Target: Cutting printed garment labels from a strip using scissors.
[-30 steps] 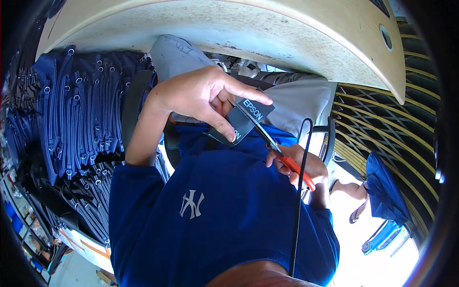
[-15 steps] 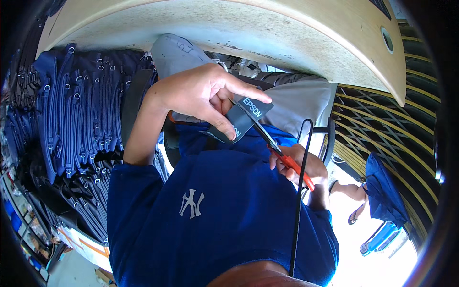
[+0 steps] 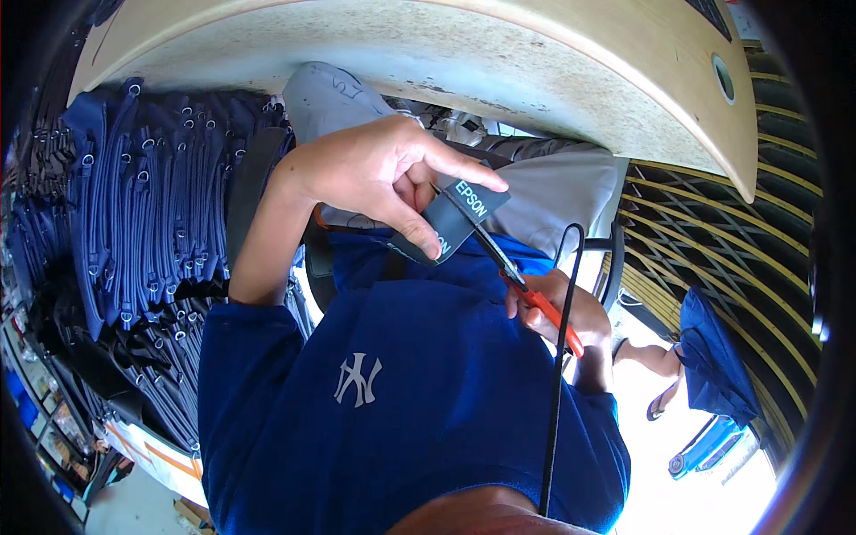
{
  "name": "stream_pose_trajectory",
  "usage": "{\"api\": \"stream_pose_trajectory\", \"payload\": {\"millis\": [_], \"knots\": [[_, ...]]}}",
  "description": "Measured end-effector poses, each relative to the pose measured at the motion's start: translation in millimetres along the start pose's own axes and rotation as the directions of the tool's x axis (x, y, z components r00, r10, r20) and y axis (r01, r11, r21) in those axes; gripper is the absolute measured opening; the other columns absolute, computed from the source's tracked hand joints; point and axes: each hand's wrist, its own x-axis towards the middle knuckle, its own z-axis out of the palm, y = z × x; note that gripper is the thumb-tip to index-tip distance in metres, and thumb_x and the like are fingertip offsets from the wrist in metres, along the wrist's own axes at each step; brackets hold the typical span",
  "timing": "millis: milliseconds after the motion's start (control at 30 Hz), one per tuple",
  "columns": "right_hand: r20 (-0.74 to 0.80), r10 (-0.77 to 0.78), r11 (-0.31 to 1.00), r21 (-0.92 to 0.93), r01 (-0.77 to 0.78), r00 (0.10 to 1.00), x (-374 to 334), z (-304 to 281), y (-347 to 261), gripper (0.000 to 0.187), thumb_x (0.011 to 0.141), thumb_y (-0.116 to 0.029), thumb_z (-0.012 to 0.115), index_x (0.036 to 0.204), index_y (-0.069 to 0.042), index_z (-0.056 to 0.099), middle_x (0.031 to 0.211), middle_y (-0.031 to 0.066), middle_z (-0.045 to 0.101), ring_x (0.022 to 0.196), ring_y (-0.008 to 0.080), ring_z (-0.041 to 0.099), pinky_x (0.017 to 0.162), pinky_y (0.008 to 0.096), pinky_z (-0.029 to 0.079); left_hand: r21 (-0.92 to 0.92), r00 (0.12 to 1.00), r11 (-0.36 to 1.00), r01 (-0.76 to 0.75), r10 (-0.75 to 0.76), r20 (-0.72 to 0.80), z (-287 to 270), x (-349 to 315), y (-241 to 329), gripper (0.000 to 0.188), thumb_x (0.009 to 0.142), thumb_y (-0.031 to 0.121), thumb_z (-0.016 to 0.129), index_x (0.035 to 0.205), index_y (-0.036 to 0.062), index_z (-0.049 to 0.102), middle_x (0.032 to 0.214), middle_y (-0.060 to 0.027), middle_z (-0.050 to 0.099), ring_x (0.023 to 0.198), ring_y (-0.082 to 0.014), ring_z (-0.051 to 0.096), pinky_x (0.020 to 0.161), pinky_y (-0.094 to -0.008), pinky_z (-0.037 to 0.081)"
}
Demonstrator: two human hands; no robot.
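My left hand (image 3: 379, 169) pinches a black label strip (image 3: 441, 214) with pale lettering, its thumb on the lower part and its forefinger along the upper edge. Red-handled scissors (image 3: 550, 314) sit in my right hand (image 3: 578, 308), fingers wrapped round the handles. Their dark blades slant up and left across the strip, between the two lettered parts. Whether the blades have cut through there cannot be seen. Both hands are over my lap, in front of my blue shirt (image 3: 428, 348).
A pale tabletop edge (image 3: 401, 45) curves above my grey-trousered knees. Many dark blue straps with metal rings (image 3: 147, 205) hang at the left. A black cord (image 3: 557, 392) runs down past my right hand. Slatted folding gate (image 3: 713, 214) and another person's leg (image 3: 649, 357) are at the right.
Hardly anything differs. The label strip and the scissor blades have shifted very slightly, and the lower lettered part is tilted a little differently. Both hands keep their hold.
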Motion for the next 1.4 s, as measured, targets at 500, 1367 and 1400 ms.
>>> {"api": "stream_pose_trajectory", "payload": {"millis": [500,1367,1400], "knots": [[-0.04,-0.034,0.999,0.042,0.035,0.999,-1.3,1.7,1.8,0.038,0.09,-0.037,0.055,0.075,-0.003,0.055,0.052,0.0024,0.047,0.046,0.0151,0.047,0.046,0.0297,0.036,-0.008,1.0,1.0,0.015,-0.015,0.001,1.0,-1.3,-0.6,0.073,0.063,0.0,0.08,0.129,0.0076,0.05,0.057,0.0003,0.058,0.044,0.0001,0.046,0.04,-0.0157,0.034],[-0.211,0.061,0.985,0.169,-0.025,0.975,-5.8,13.3,26.4,0.055,0.075,-0.056,0.066,0.08,-0.004,0.052,0.058,-0.0003,0.045,0.051,0.0096,0.043,0.047,0.0278,0.033,-0.167,0.975,0.986,-0.002,-0.035,-0.218,-0.3,-10.8,-5.9,0.078,0.064,-0.011,0.074,0.134,0.0016,0.04,0.089,-0.0091,0.067,0.075,-0.0071,0.062,0.063,-0.0188,0.049],[-0.235,0.061,0.985,0.17,-0.021,0.97,-9.0,19.3,27.2,0.055,0.075,-0.056,0.066,0.08,-0.004,0.052,0.058,-0.0003,0.045,0.051,0.0096,0.043,0.047,0.0278,0.033,-0.157,0.98,0.988,-0.006,-0.026,-0.197,0.3,-7.3,-4.1,0.078,0.064,-0.011,0.074,0.134,0.0016,0.04,0.089,-0.0091,0.067,0.075,-0.0071,0.062,0.063,-0.0188,0.049]]}}
